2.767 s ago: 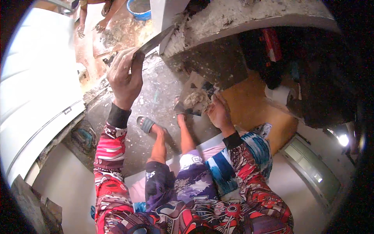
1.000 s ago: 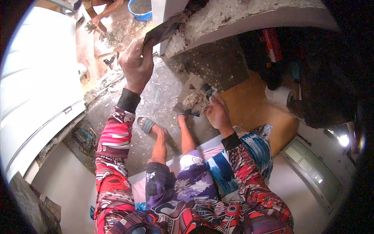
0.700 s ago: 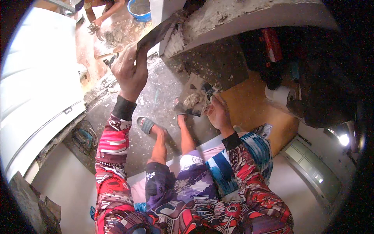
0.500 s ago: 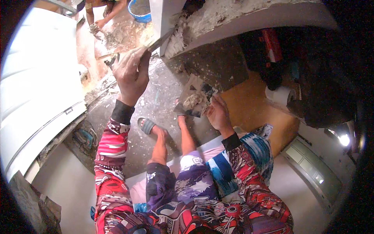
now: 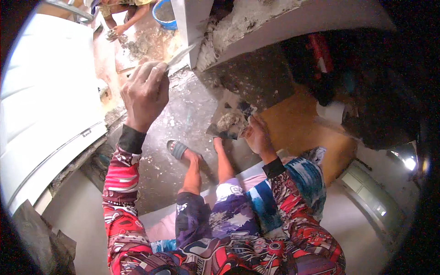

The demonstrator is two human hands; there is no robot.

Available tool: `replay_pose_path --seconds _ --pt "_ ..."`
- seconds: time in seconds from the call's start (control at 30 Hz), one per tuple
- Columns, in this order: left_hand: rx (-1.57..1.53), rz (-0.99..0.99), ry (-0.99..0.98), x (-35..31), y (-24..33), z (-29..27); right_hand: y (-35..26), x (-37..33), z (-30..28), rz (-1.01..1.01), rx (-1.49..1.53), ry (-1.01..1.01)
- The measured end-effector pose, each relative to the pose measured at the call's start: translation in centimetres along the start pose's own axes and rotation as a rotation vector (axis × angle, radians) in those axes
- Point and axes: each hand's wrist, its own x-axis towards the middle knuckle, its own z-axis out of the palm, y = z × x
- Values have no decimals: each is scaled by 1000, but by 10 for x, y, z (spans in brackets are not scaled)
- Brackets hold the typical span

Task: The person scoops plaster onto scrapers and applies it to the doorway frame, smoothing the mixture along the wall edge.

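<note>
My left hand (image 5: 145, 94) is raised and closed around a trowel (image 5: 180, 56); its handle is hidden in my fist. The thin blade slants up to the right, its tip in front of the white post (image 5: 190, 27) beside the rough wall edge (image 5: 215, 48); I cannot tell whether it touches. Lower and to the right, my right hand (image 5: 259, 136) grips the side of a flat grey board (image 5: 219, 130) with dark patches. A lump of wet mortar (image 5: 231, 121) lies on that board, above my feet.
At the far left another person's hands (image 5: 118, 32) work over mortar on the floor, near a blue bucket (image 5: 166, 16). A white panel (image 5: 50, 101) stands at left. A dark pile with a red object (image 5: 321, 55) and a white roll (image 5: 331, 112) lies at right.
My left hand has moved slightly left and down, and the trowel blade has turned, showing a paler face. My right hand and the mortar board have shifted only slightly.
</note>
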Motion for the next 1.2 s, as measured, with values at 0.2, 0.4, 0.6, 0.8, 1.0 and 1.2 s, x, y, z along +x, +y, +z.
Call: replay_pose_path --seconds 0.2,0.4,0.6,0.8,1.0,1.2 --pt "137 62 -168 16 7 -10 -36 -3 24 324 600 -11" --pt "183 112 -183 48 19 -21 -3 -5 2 -84 -68 -107" --pt "221 141 -190 63 24 -36 -19 -6 18 94 347 -49" --pt "93 102 -44 74 23 -53 16 -3 4 -108 -215 -26" --pt "-50 187 86 68 26 -59 26 0 -14 -116 -390 -95" --pt "-145 61 -16 6 29 -64 -53 8 25 338 777 -106"
